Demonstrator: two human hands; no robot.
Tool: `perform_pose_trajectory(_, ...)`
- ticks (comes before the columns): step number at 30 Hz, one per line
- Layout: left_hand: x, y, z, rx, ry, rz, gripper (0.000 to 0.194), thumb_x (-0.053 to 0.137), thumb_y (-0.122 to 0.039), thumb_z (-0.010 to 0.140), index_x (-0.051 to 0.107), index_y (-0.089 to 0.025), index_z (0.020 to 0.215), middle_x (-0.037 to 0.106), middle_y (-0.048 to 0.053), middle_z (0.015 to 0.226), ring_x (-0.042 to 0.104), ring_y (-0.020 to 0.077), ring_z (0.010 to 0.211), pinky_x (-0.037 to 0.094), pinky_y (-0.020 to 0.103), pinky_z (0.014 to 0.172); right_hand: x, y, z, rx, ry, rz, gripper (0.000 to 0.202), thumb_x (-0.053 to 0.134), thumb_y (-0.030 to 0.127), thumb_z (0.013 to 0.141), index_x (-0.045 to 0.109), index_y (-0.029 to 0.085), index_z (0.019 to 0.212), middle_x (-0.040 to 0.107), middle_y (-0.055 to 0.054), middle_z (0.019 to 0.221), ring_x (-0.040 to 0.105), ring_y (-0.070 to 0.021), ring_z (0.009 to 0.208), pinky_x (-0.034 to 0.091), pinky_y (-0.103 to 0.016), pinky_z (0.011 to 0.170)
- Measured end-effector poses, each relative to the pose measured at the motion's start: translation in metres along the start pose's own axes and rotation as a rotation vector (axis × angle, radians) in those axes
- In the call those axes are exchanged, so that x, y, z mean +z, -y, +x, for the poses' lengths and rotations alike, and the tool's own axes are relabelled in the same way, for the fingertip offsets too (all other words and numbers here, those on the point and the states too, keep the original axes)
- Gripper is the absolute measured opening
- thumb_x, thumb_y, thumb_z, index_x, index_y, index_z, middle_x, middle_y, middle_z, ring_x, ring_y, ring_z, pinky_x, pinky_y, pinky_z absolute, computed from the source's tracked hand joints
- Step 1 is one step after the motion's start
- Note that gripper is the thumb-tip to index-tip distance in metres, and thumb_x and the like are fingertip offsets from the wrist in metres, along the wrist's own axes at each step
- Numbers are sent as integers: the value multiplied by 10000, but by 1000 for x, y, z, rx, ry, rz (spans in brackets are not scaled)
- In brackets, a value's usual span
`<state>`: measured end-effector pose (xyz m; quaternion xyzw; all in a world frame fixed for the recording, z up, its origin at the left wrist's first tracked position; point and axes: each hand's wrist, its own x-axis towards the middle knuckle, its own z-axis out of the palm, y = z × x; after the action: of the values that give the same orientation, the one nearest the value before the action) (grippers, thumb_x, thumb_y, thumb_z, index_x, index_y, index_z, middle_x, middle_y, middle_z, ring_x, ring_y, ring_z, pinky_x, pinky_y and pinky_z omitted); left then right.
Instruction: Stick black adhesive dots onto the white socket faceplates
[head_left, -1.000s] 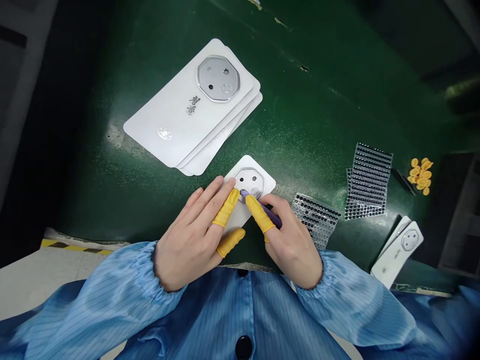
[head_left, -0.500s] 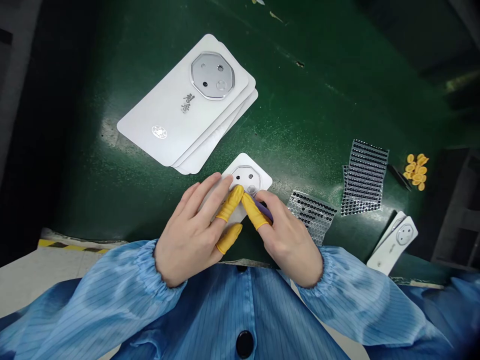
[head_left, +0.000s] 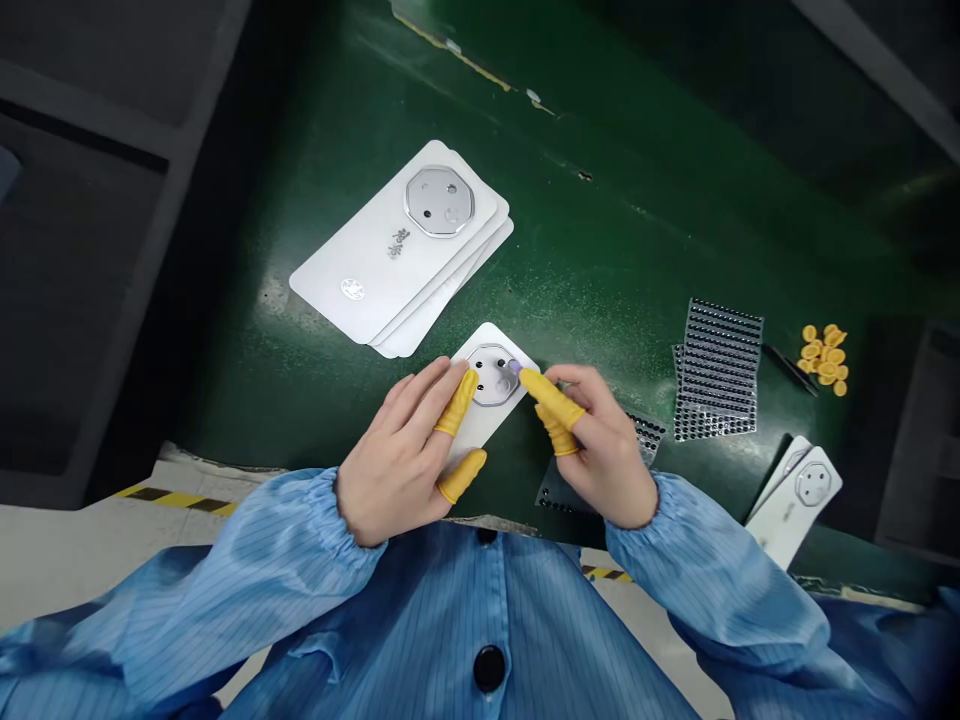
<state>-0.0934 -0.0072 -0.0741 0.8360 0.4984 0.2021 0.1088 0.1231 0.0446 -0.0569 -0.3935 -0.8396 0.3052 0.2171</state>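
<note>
A white phone back panel [head_left: 486,425] with an octagonal camera plate [head_left: 491,385] lies on the bench in front of me. Dark round spots and a clear ring show on the plate. My left hand [head_left: 409,455] rests flat across the panel's left side, fingers stretched, with yellow finger cots on its index finger and thumb. My right hand [head_left: 600,440], also in yellow cots, pinches a thin purple tool [head_left: 515,367]. The tool's end meets the plate's upper right, beside a dark spot; most of it is hidden by the fingers.
A stack of larger white panels [head_left: 382,270] lies behind my left hand. Sheets of black dots [head_left: 720,365] lie on the right, another sheet [head_left: 649,435] under my right hand. Black tweezers [head_left: 791,370], yellow finger cots [head_left: 827,358] and smaller white panels [head_left: 799,500] sit far right.
My right hand has shifted right and up, bringing the purple tool from the plate's lower edge to its upper right. My left hand still lies on the panel. The camera view has shifted.
</note>
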Motion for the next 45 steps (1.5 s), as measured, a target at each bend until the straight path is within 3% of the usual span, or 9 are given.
perform_pose_trajectory(3, 0, 1, 1, -3, 5, -14, 234, 617, -282, 824, 614, -52, 782, 500, 288, 1329, 433, 415, 1297, 441, 485, 1051, 7, 4, 7, -54, 83, -99, 535, 343, -65, 797, 500, 186, 1242, 473, -118, 1154, 534, -155, 859, 539, -314, 698)
perform_pose_trajectory(10, 1, 1, 1, -31, 9, -30, 515, 617, -265, 822, 501, 54, 1210, 454, 302, 1351, 400, 383, 1323, 422, 469, 1081, 14, 14, 16, -74, 143, -219, 462, 319, -35, 847, 499, 106, 1248, 478, -159, 1158, 544, -202, 1002, 575, -351, 783)
perform_pose_trajectory(18, -3, 2, 13, -49, 7, 51, 306, 606, -331, 835, 670, -32, 855, 534, 256, 1258, 526, 381, 1160, 504, 473, 953, 9, 23, 21, 39, 228, -242, 324, 307, 28, 901, 560, 126, 1079, 497, -130, 1121, 584, -185, 953, 603, -336, 762)
perform_pose_trajectory(27, -4, -2, 16, 66, 78, 178, 409, 500, -242, 877, 628, 94, 1074, 554, 281, 1243, 501, 412, 1185, 498, 493, 936, 9, 31, 26, 38, 359, -419, 341, 331, 31, 891, 587, 107, 1104, 512, -154, 1117, 593, -226, 946, 612, -338, 655)
perform_pose_trajectory(32, 3, 4, 12, 68, 15, 104, 332, 561, -296, 845, 670, 16, 880, 524, 297, 1257, 475, 423, 1221, 488, 507, 973, 11, 7, 22, -68, 241, -204, 398, 353, -35, 815, 605, 115, 1085, 504, -124, 1094, 548, -152, 780, 554, -309, 633)
perform_pose_trajectory(35, 7, 6, 9, 45, -43, 30, 338, 603, -308, 825, 640, 10, 935, 505, 301, 1274, 429, 410, 1278, 473, 509, 1011, 11, -7, 20, -83, 93, 58, 431, 393, -12, 821, 589, 160, 1165, 509, -90, 1104, 488, -100, 666, 519, -296, 631)
perform_pose_trajectory(37, 8, 7, 8, 33, -56, -7, 322, 613, -288, 820, 627, -6, 974, 497, 291, 1300, 413, 397, 1300, 469, 517, 1020, 10, -8, 19, -20, 31, 153, 429, 424, 28, 846, 575, 198, 1210, 523, -76, 1107, 515, -108, 711, 513, -297, 656)
perform_pose_trajectory(41, 6, 5, 9, 28, -35, 1, 272, 599, -294, 834, 649, -42, 925, 482, 273, 1346, 429, 393, 1288, 478, 534, 1006, 5, 3, 15, 64, -4, 183, 419, 443, 55, 859, 571, 217, 1223, 543, -79, 1107, 563, -163, 896, 524, -330, 741)
perform_pose_trajectory(45, 4, 4, 11, 39, -6, 45, 322, 599, -307, 840, 654, 3, 912, 496, 314, 1314, 458, 418, 1260, 490, 526, 992, 1, 10, 12, 37, 31, 109, 405, 405, 17, 845, 585, 191, 1164, 520, -94, 1123, 532, -127, 738, 519, -312, 664)
